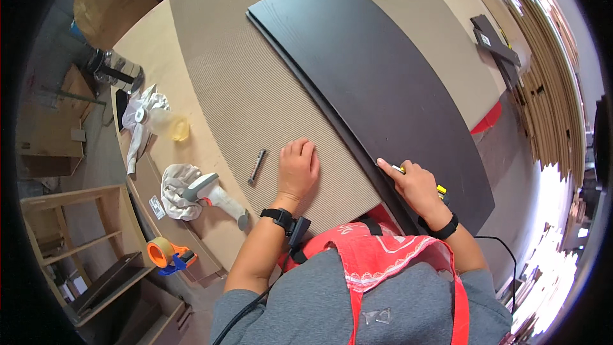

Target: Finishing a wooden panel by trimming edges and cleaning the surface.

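A long dark panel with one curved edge lies across the table. Its thick straight edge runs past my right hand, which is closed around a slim yellow-and-black tool. The tool's kind is mostly hidden by the fingers. My right index finger stretches along the panel's near edge. Left of the panel, my left hand rests on the ribbed beige mat, fingers together and curled down, with nothing visible in them. Beside it lies a short, narrow grey metal piece.
On the left lie a white-and-grey pistol-shaped tool, a white cloth, and a bottle of yellow liquid. An orange tape dispenser is at lower left. Dark strips lie at the far right, near stacked boards.
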`<move>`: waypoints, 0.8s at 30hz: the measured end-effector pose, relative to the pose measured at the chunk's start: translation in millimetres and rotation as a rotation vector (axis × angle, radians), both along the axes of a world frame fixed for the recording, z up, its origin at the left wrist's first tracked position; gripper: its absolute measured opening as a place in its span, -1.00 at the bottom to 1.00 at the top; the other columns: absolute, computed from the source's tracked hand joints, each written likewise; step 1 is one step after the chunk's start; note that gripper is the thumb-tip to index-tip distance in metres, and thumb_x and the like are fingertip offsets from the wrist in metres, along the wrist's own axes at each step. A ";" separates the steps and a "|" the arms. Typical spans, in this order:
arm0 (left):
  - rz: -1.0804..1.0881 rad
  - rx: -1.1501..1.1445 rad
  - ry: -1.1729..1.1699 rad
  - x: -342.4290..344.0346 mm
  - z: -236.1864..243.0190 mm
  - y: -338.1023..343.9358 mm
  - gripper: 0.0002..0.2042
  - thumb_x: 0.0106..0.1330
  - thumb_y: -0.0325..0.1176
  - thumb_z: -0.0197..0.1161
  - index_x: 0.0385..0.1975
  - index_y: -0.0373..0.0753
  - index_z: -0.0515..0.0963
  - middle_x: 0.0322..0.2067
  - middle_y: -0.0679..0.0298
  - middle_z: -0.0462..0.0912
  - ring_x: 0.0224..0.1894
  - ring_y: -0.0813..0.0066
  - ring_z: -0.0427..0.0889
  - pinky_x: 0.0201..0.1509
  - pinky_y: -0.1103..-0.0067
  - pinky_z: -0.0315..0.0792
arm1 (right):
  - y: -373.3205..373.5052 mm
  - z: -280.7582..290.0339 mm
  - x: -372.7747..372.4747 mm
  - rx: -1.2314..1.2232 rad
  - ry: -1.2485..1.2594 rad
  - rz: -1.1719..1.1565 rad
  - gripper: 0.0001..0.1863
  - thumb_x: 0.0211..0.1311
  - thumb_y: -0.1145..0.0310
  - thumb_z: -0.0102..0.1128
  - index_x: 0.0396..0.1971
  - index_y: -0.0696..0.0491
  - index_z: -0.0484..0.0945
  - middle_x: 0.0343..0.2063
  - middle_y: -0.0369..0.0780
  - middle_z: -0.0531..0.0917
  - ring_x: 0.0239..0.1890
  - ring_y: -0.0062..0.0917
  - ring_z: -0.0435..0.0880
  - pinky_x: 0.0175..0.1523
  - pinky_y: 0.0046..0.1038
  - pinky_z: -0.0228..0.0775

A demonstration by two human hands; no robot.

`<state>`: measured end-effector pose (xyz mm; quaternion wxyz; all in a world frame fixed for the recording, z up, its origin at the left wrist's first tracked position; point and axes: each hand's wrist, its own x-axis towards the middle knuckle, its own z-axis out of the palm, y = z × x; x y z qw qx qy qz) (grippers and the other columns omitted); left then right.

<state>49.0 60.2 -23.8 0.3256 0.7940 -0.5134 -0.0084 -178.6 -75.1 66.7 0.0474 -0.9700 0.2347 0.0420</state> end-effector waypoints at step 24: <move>-0.001 0.056 -0.104 -0.8 -4.6 -0.7 -0.84 0.17 -0.38 0.13 -0.29 -0.25 0.44 -0.20 0.19 0.46 -0.11 0.22 0.42 -0.01 0.36 0.30 | 6.3 2.0 10.9 0.043 -0.163 0.009 -0.38 -0.01 0.46 0.14 0.11 -0.36 0.38 -0.48 -0.24 0.43 -0.45 -0.40 0.50 -0.42 -0.35 0.35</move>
